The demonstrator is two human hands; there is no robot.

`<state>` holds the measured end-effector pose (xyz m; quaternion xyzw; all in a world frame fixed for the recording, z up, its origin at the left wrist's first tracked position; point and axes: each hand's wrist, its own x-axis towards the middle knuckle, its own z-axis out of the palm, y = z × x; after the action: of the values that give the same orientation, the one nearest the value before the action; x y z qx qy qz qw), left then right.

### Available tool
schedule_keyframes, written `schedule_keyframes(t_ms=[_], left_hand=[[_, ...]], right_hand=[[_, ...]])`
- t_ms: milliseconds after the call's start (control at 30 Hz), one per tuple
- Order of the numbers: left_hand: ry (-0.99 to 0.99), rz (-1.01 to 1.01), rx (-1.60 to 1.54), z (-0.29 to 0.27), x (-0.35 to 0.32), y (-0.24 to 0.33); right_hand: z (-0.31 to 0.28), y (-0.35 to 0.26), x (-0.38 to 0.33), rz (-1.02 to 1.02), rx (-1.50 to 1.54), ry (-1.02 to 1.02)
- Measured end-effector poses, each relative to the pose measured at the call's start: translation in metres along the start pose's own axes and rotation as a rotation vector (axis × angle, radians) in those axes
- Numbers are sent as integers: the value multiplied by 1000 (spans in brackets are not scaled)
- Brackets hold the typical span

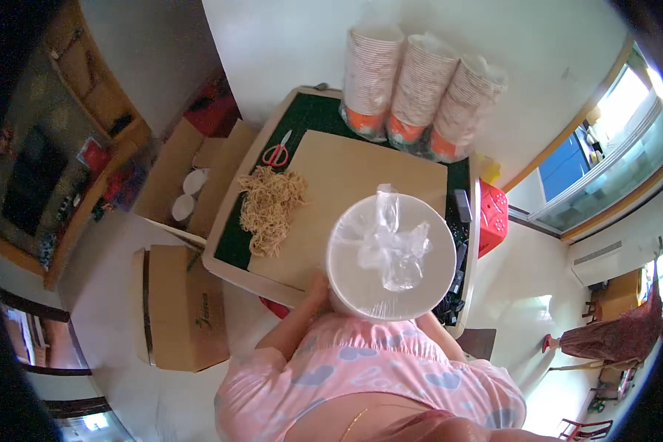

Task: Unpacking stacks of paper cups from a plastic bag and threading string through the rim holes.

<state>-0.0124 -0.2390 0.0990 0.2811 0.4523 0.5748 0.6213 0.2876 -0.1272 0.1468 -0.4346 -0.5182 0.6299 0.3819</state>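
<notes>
- Left hand point(320, 286), in the head view, sits against the near-left side of a round white bundle point(379, 280) wrapped in clear plastic; its fingers are hidden, so I cannot tell whether they grip.
- Right hand is out of sight behind the bundle; only the right forearm point(440, 336) shows, reaching in from the near right.
- Bundle lies just right of the left hand, before the person's body at the counter's point(219, 259) near edge. Its round end and knotted plastic face the camera, so its long axis seems to point toward the viewer.
- Farther left, a tangled tan heap point(272, 206) rests partly on flat cardboard point(361, 166).
</notes>
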Motion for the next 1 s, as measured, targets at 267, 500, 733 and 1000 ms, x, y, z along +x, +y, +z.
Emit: schedule_keyframes(t_ms=[267,500,733,1000], left_hand=[[92,459,-112,88,-47,144],[124,284,64,49,-26,51],[293,69,321,-30,-6,-58],[298,-167,164,-53,20,-100]], right_hand=[[26,47,-21,-175,-172,55],[71,22,-23,-455,-91,166],[49,-51,-38,-71,511,452],[131,-238,-93,-1229,-1253,-367]])
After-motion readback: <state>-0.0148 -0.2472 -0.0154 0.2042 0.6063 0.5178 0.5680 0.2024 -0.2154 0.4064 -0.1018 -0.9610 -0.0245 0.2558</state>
